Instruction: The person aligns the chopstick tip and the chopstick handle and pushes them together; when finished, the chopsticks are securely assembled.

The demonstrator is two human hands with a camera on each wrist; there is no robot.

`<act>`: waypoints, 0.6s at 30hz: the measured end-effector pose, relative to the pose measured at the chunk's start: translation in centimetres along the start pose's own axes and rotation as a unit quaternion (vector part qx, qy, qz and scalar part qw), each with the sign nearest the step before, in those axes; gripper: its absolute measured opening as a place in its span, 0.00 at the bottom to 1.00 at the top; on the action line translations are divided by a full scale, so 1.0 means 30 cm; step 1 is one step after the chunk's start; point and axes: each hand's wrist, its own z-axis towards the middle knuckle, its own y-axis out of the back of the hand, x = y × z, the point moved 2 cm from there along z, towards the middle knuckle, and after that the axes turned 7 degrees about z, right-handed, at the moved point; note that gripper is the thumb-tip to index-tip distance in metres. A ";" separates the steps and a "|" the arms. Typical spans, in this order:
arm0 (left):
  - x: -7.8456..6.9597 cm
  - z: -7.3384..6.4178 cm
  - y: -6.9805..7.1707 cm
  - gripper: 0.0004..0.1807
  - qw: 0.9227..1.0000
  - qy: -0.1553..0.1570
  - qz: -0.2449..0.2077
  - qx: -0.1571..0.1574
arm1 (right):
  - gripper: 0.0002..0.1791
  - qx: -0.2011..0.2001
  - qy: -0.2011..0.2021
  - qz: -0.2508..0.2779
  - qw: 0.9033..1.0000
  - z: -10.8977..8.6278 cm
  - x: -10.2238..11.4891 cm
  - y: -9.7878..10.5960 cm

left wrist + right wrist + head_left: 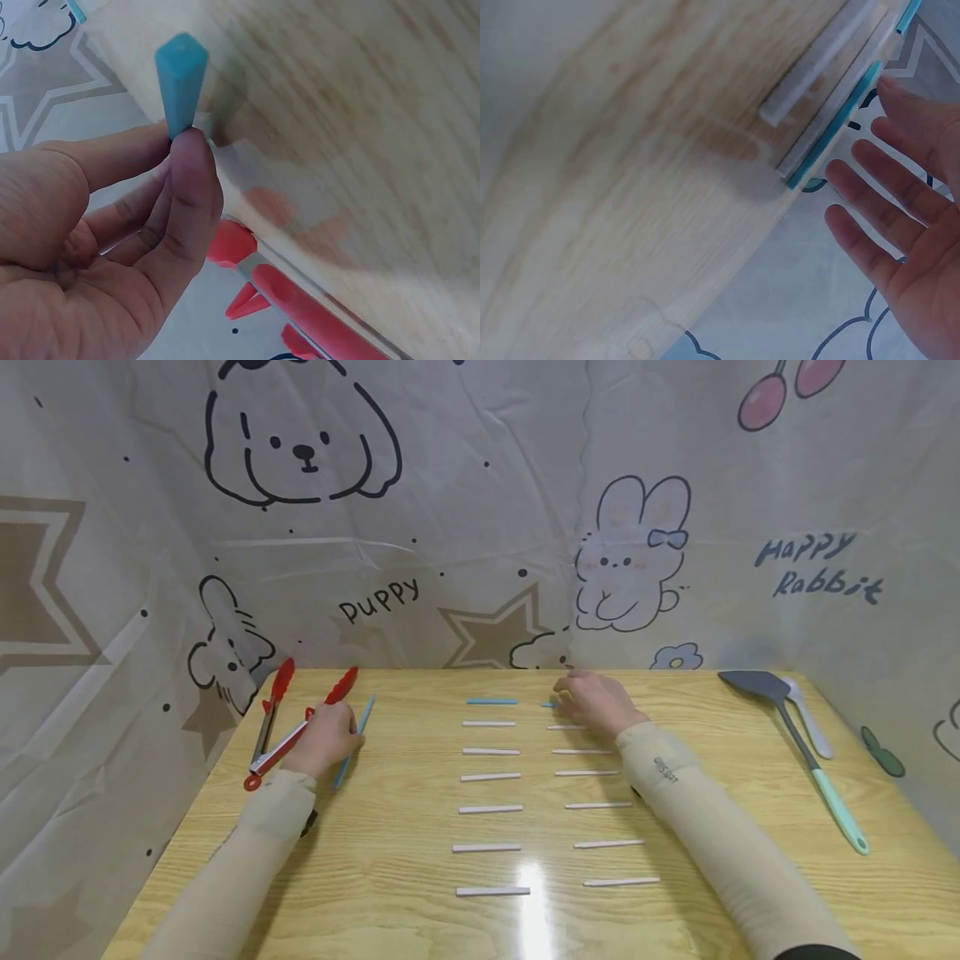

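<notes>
My left hand point(322, 739) pinches a long blue chopstick point(364, 717) between thumb and fingers, left of the rows. In the left wrist view the chopstick's square end point(182, 60) points up past the fingertips. At the far side of the table my right hand point(596, 702) hovers over the end of the right column, by a short blue stick point(549, 704). The right wrist view shows its fingers point(877, 187) spread and relaxed, apart from the blue stick point(832, 127). Another blue stick point(492, 701) lies at the head of the left column.
Several pale sticks point(491, 809) lie crosswise in two columns down the table point(382, 877). Red-tipped tongs point(273, 760) lie spread beside my left hand. A grey spatula with a mint handle point(840, 810) and a pale utensil point(810, 718) lie at right. Printed cloth point(465, 527) hangs behind.
</notes>
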 end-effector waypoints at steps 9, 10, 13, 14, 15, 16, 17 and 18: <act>0.006 -0.007 -0.006 0.12 1.000 0.013 0.005 0.008 | 0.13 0.024 -0.024 -0.001 0.999 -0.002 -0.014 -0.023; 0.007 -0.007 -0.006 0.13 1.000 0.013 0.003 0.009 | 0.12 0.024 -0.025 -0.001 0.999 -0.001 -0.015 -0.025; 0.011 -0.006 -0.006 0.13 1.000 0.014 -0.001 0.009 | 0.10 0.020 -0.020 0.000 1.000 0.002 -0.016 -0.026; 0.013 -0.006 -0.006 0.13 1.000 0.014 -0.003 0.009 | 0.09 0.018 -0.018 -0.002 1.000 0.004 -0.015 -0.027; 0.014 -0.006 -0.005 0.13 1.000 0.015 -0.004 0.008 | 0.08 0.017 -0.017 -0.002 1.000 0.005 -0.014 -0.026; 0.015 -0.007 -0.005 0.13 1.000 0.016 -0.006 0.008 | 0.08 0.016 -0.015 -0.003 1.000 0.007 -0.013 -0.026; 0.017 -0.007 -0.004 0.13 1.000 0.018 -0.006 0.006 | 0.07 0.015 -0.013 -0.005 1.000 0.008 -0.011 -0.025; 0.019 -0.007 -0.005 0.13 1.000 0.018 -0.006 0.006 | 0.07 0.013 -0.013 -0.007 1.000 0.009 -0.010 -0.025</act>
